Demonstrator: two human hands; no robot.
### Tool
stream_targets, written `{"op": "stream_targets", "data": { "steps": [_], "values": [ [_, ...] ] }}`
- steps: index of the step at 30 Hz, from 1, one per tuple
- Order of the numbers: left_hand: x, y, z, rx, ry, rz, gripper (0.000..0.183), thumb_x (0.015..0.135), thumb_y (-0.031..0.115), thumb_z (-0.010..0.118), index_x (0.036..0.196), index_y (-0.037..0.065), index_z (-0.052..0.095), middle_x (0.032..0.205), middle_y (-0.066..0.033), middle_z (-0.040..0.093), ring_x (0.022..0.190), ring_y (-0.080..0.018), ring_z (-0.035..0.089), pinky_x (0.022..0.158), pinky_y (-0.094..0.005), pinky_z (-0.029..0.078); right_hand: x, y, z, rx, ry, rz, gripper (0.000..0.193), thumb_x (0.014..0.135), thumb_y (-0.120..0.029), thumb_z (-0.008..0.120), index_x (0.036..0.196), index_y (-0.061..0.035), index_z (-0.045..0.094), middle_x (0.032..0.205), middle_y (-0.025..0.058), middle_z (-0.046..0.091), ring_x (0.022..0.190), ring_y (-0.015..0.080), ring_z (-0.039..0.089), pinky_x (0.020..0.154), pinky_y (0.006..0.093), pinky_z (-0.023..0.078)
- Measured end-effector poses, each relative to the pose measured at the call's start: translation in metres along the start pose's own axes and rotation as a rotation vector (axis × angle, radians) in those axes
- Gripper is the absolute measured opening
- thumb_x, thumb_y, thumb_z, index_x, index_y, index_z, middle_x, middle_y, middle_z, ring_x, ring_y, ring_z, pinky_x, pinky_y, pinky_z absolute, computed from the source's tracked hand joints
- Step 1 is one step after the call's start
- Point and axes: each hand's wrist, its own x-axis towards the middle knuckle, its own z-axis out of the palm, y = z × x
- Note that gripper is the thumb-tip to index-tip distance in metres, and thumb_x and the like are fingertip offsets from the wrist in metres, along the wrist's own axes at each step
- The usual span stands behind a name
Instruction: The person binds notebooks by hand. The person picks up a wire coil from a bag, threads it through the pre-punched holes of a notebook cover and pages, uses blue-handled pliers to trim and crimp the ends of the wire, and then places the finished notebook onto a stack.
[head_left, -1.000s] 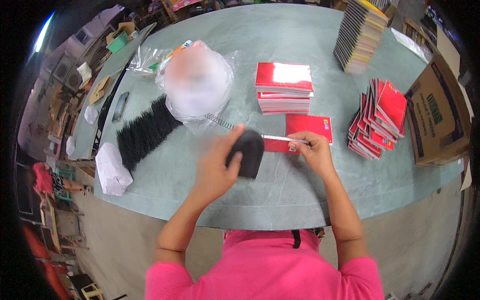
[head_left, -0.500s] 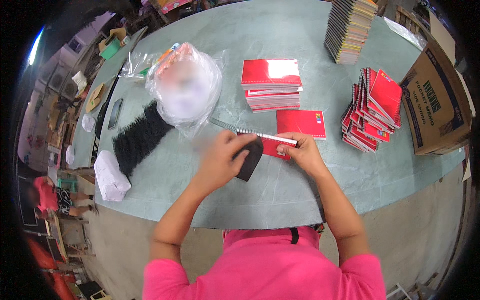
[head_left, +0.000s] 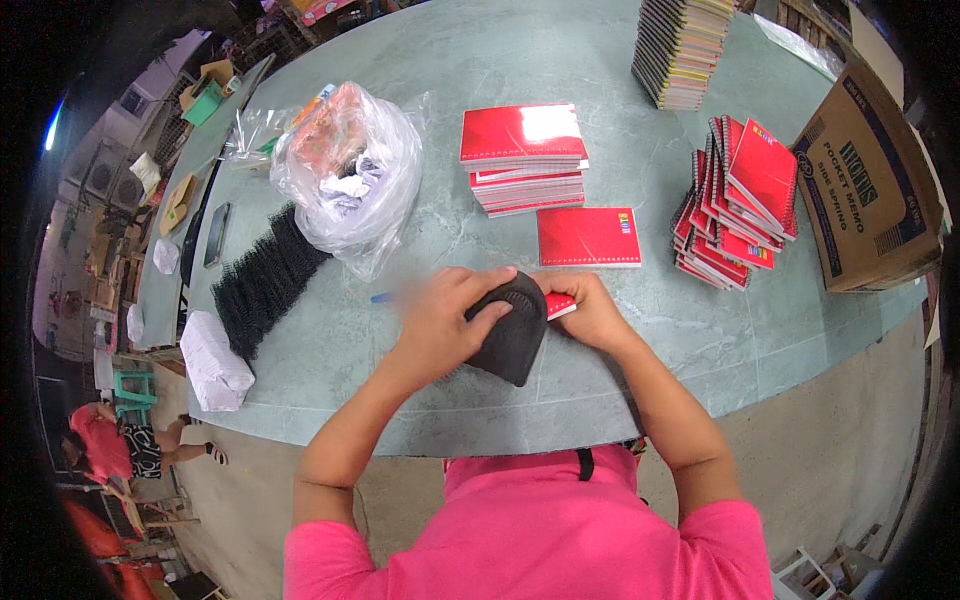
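Observation:
My left hand (head_left: 450,318) grips a black pad with a rounded end (head_left: 510,335), thumb and fingers around it, over the near middle of the table. Right beside it, my right hand (head_left: 592,312) is closed on a small red notebook (head_left: 561,305); only a corner shows, as the pad and my fingers cover the rest. A small blue tip (head_left: 382,297) shows left of my left hand, too blurred to name. Just beyond my right hand lies a single red notebook (head_left: 588,238), flat. Behind it is a stack of red notebooks (head_left: 522,135).
Spiral-bound red notebooks (head_left: 765,175) lie in a leaning pile at right, beside a cardboard carton (head_left: 865,185). A tall notebook stack (head_left: 680,50) stands far right. Leftward are black spiral coils (head_left: 268,285), a plastic bag (head_left: 345,190), a white paper bundle (head_left: 215,362) and a phone (head_left: 217,235).
My right hand has drawn in toward my left. The black pad has turned and now hides most of the notebook and its edge. The metal coil that stuck out leftward no longer shows.

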Motion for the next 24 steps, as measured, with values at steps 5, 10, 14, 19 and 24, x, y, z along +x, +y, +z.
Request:
{"op": "stream_targets", "data": {
  "steps": [5, 10, 14, 19, 24],
  "values": [
    [0.003, 0.025, -0.009, -0.232, 0.691, -0.196, 0.028, 0.075, 0.005, 0.069, 0.103, 0.002, 0.064, 0.097, -0.0086, 0.063, 0.089, -0.0215, 0.061, 0.080, -0.0333, 0.046, -0.002, -0.005, -0.004, -0.019, 0.126, 0.129, 0.023, 0.080, 0.001, 0.064, 0.102, -0.0026, 0.067, 0.098, 0.0068, 0.068, 0.091, 0.0128, 0.061, 0.083, 0.0259, 0.047],
    [-0.005, 0.007, 0.010, 0.038, 0.300, -0.033, 0.033, 0.073, 0.004, 0.067, 0.106, 0.009, 0.063, 0.086, -0.0090, 0.058, 0.080, -0.0277, 0.057, 0.074, -0.0347, 0.046, 0.000, -0.010, 0.001, 0.003, 0.130, 0.103, 0.024, 0.081, 0.000, 0.063, 0.105, -0.0024, 0.066, 0.098, 0.0075, 0.068, 0.091, 0.0135, 0.062, 0.083, 0.0263, 0.047],
    [-0.007, -0.008, 0.015, 0.410, 0.041, -0.045, 0.034, 0.074, 0.011, 0.066, 0.107, 0.015, 0.063, 0.088, -0.0114, 0.059, 0.085, -0.0286, 0.057, 0.074, -0.0379, 0.048, 0.002, -0.013, 0.009, -0.339, 0.104, 0.108, 0.024, 0.081, -0.004, 0.064, 0.105, -0.0020, 0.066, 0.100, 0.0101, 0.068, 0.092, 0.0166, 0.062, 0.083, 0.0291, 0.047],
    [0.022, 0.011, 0.009, -0.113, 0.548, -0.071, 0.036, 0.079, 0.015, 0.063, 0.114, 0.011, 0.058, 0.087, -0.0138, 0.051, 0.083, -0.0313, 0.054, 0.069, -0.0405, 0.046, -0.012, 0.022, -0.021, -0.306, 0.280, 0.079, 0.031, 0.070, -0.001, 0.051, 0.099, 0.0037, 0.061, 0.088, 0.0104, 0.061, 0.085, 0.0206, 0.057, 0.078, 0.0321, 0.045],
    [-0.024, -0.001, 0.029, -0.103, 0.007, -0.052, 0.035, 0.080, 0.019, 0.062, 0.113, 0.012, 0.053, 0.093, -0.0144, 0.050, 0.087, -0.0354, 0.055, 0.072, -0.0463, 0.045, -0.002, 0.013, -0.014, -0.163, 0.148, 0.009, 0.031, 0.084, -0.018, 0.064, 0.106, 0.0034, 0.059, 0.095, 0.0076, 0.062, 0.087, 0.0158, 0.056, 0.078, 0.0284, 0.044]
  ]
}}
